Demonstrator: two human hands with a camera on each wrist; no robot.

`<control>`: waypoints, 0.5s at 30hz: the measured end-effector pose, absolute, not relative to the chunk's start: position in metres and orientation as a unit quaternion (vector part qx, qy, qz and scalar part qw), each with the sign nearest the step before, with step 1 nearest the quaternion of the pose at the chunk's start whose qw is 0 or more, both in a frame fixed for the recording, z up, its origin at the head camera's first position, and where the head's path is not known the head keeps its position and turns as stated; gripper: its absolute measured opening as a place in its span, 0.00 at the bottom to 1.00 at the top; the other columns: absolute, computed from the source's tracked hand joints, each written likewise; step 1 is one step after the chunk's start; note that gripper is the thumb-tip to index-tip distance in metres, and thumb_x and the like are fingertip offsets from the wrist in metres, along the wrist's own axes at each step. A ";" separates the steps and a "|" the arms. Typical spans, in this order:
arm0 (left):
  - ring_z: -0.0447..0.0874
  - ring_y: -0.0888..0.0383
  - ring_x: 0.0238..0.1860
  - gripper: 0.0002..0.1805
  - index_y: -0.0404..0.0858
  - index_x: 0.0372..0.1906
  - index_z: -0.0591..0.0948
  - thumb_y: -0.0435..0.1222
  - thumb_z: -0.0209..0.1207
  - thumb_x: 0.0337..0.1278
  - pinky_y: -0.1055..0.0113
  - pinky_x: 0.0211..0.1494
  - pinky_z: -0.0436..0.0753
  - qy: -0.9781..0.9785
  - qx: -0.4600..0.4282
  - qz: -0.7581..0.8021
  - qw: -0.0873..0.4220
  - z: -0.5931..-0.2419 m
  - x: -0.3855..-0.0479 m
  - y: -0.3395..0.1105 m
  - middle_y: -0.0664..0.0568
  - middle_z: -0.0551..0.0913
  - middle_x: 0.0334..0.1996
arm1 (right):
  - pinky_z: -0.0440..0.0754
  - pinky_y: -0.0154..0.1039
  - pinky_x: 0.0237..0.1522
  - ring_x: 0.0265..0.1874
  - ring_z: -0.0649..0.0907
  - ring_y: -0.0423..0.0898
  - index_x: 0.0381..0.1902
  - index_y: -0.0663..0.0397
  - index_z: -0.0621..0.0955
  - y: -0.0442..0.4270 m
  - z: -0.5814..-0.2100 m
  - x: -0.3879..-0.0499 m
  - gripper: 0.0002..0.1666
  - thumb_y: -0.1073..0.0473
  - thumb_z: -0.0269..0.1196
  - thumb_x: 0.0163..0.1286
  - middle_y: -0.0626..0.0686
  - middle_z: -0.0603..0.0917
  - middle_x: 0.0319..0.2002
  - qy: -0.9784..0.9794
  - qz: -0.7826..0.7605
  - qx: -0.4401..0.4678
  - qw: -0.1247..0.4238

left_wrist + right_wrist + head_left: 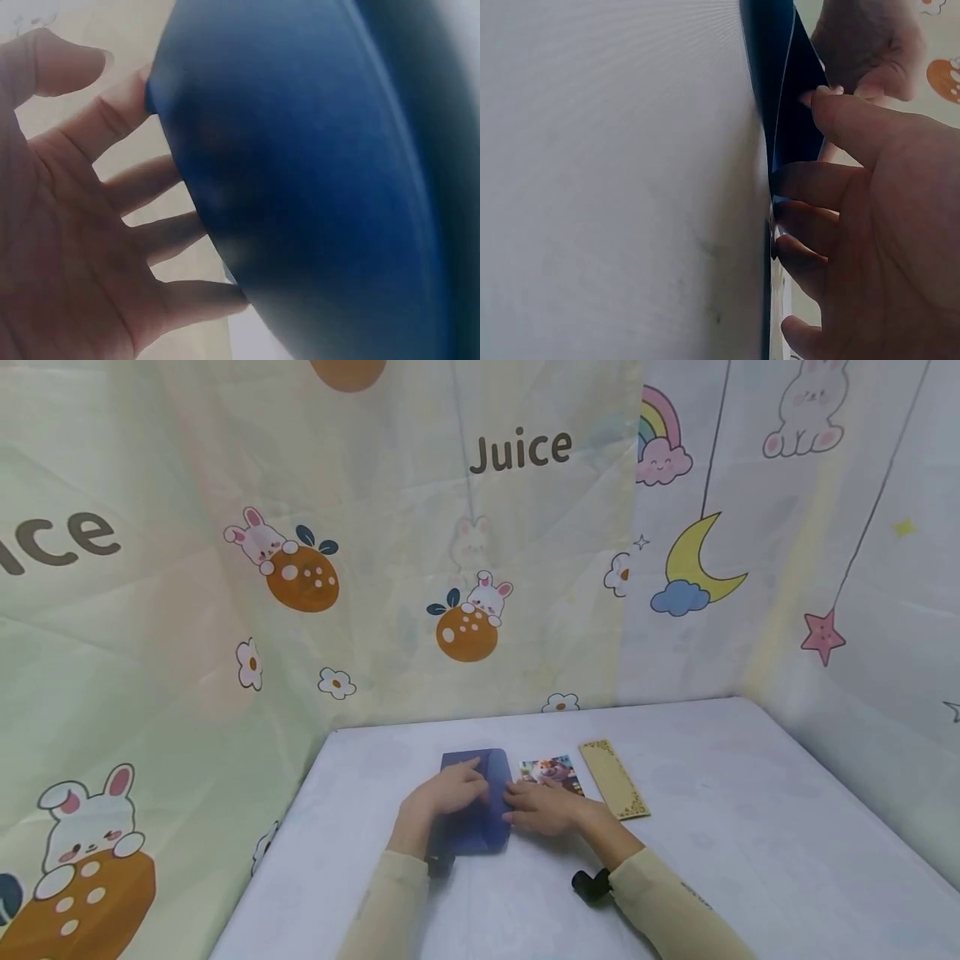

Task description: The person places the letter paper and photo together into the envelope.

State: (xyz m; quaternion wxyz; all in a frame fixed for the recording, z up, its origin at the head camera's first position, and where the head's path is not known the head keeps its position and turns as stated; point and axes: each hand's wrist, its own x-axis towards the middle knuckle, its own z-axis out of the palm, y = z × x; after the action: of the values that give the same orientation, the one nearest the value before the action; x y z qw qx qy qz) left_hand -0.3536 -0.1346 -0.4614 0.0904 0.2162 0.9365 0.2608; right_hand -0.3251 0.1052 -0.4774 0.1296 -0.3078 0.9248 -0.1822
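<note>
A dark blue folder or envelope lies on the table in the head view. The left hand rests over its left part with fingers spread; in the left wrist view the fingertips of that hand touch the blue surface. At the folder's right edge lies the right hand, its fingers extended. In the right wrist view the fingertips of the right hand touch the edge of the blue sheet. A colourful picture card is just beyond the right hand, partly covered by it.
To the right of the card, a tan strip with ornate ends lies at a slant on the white table. Printed curtains stand behind and beside the table. A small black object is by the right sleeve.
</note>
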 end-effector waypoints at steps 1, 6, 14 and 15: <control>0.61 0.41 0.80 0.13 0.53 0.30 0.87 0.50 0.54 0.60 0.43 0.79 0.62 0.936 0.217 0.264 0.091 -0.460 -0.353 -0.135 0.44 0.65 0.79 | 0.45 0.64 0.81 0.82 0.59 0.52 0.78 0.48 0.69 0.105 -0.478 -0.325 0.38 0.34 0.49 0.81 0.52 0.62 0.81 0.926 -0.182 -0.306 0.130; 0.64 0.39 0.79 0.09 0.51 0.26 0.82 0.45 0.55 0.58 0.44 0.77 0.66 0.933 0.234 0.261 0.079 -0.457 -0.353 -0.139 0.41 0.66 0.78 | 0.45 0.64 0.80 0.82 0.59 0.53 0.78 0.49 0.69 0.107 -0.478 -0.325 0.39 0.34 0.50 0.80 0.53 0.62 0.81 0.926 -0.179 -0.307 0.127; 0.68 0.40 0.77 0.07 0.51 0.26 0.80 0.35 0.66 0.46 0.47 0.69 0.72 0.929 0.247 0.264 0.081 -0.455 -0.353 -0.148 0.40 0.68 0.77 | 0.46 0.64 0.80 0.82 0.59 0.53 0.77 0.49 0.70 0.107 -0.479 -0.327 0.39 0.33 0.51 0.79 0.52 0.62 0.81 0.927 -0.176 -0.308 0.124; 0.68 0.39 0.76 0.08 0.52 0.27 0.80 0.36 0.67 0.46 0.47 0.68 0.73 0.929 0.242 0.265 0.091 -0.455 -0.353 -0.149 0.40 0.67 0.78 | 0.46 0.65 0.80 0.82 0.59 0.53 0.77 0.48 0.70 0.107 -0.479 -0.327 0.39 0.33 0.51 0.79 0.52 0.62 0.81 0.926 -0.176 -0.309 0.124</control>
State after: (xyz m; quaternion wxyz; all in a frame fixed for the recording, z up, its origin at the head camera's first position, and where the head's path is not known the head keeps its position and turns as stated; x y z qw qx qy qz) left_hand -0.3527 -0.1492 -0.4546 0.0910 0.2418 0.9290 0.2648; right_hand -0.3273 0.1072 -0.4794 0.1245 -0.3090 0.9263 -0.1757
